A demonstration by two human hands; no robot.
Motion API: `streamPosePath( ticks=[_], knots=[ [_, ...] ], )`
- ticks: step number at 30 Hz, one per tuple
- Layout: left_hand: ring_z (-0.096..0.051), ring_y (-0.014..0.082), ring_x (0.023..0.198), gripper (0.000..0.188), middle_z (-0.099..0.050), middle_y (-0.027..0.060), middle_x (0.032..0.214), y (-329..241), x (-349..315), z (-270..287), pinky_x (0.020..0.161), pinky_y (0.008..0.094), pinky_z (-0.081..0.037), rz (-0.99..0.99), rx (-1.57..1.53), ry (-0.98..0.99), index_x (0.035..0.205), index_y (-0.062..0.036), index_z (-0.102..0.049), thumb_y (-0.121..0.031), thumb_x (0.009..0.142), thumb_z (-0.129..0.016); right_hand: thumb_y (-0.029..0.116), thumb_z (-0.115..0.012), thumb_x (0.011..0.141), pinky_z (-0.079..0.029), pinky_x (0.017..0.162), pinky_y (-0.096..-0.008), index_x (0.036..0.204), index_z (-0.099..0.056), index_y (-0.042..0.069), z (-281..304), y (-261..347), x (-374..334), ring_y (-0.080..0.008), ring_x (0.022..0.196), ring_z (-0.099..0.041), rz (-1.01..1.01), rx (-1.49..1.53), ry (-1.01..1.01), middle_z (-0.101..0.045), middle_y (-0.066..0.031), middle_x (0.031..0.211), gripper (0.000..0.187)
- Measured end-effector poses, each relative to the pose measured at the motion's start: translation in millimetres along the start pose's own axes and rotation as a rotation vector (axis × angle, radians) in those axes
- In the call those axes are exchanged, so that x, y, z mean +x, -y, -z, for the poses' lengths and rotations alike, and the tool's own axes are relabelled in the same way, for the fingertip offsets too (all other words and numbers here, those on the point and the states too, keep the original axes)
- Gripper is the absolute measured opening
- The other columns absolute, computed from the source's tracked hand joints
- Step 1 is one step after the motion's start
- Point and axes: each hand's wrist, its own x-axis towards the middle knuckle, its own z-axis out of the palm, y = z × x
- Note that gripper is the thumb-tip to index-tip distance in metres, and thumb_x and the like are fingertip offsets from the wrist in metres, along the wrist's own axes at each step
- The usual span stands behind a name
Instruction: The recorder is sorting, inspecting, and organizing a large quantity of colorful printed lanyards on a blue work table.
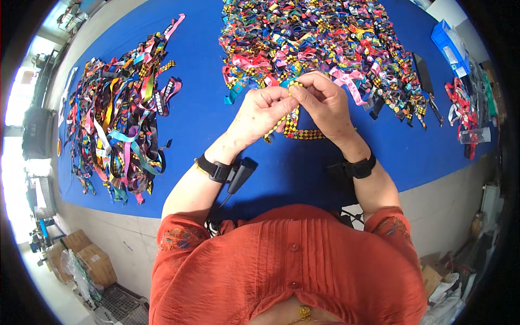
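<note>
A yellow-black checkered ribbon (292, 123) is pinched btwn left hand (264, 110) and right hand (324, 103), both clenched on it, just above the blue table (216, 130). Its loose end could be snagged in the big ribbon pile (319, 40) just beyond, w/ slack hanging near it.

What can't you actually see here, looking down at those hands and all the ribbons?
- Head view: fingertips of left hand and right hand, curled together over the checkered ribbon.
- Ribbon's far end, inside the hands.
- Small items in the blue tray, at the warped rim.
</note>
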Motion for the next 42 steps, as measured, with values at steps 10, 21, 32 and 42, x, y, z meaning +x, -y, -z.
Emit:
streamPosePath(
  ticks=[10, 21, 32, 42],
  knots=[
    [-0.052, 0.0073, 0.049, 0.028, -0.061, 0.0021, 0.067, -4, 6, 11, 0.047, 0.0225, -0.043, -0.135, -0.170, -0.166, 0.086, -0.0027, -0.064, -0.024, 0.104, -0.059, 0.022, -0.069, 0.095, -0.049, 0.068, -0.0250, 0.101, -0.067, 0.003, 0, 21, -1, -0.0061, 0.077, -0.062, -0.306, 0.165, 0.155, -0.069, -0.0012, 0.085, 0.020],
    [-0.047, 0.0144, 0.040, 0.047, -0.066, 0.0097, 0.070, -6, 13, 22, 0.043, 0.0269, -0.042, -0.084, -0.533, -0.121, 0.101, 0.0030, -0.064, -0.038, 0.107, -0.042, 0.009, -0.071, 0.090, -0.039, 0.058, -0.0242, 0.090, -0.053, 0.004, -4, -1, -9, -0.0008, 0.072, -0.044, -0.203, 0.309, 0.442, -0.049, 0.0054, 0.078, 0.019],
    [-0.041, 0.0121, 0.039, 0.029, -0.062, 0.0093, 0.085, -9, 10, 22, 0.038, 0.0270, -0.037, -0.172, -0.555, -0.104, 0.105, -0.0076, -0.052, -0.035, 0.107, -0.043, 0.005, -0.067, 0.090, -0.041, 0.058, -0.0260, 0.100, -0.056, 0.002, -4, 9, -8, -0.0040, 0.068, -0.050, -0.107, 0.116, 0.228, -0.056, -0.0001, 0.076, 0.015],
    [-0.034, 0.0087, 0.037, 0.027, -0.057, 0.0059, 0.069, -21, 3, 17, 0.036, 0.0233, -0.030, -0.134, -0.516, 0.002, 0.103, -0.0068, -0.055, -0.033, 0.106, -0.049, 0.013, -0.061, 0.093, -0.052, 0.078, -0.0346, 0.113, -0.071, 0.005, 4, 3, 0, -0.0237, 0.091, -0.067, 0.299, -0.225, 0.071, -0.068, -0.0121, 0.097, 0.024]
  ],
)
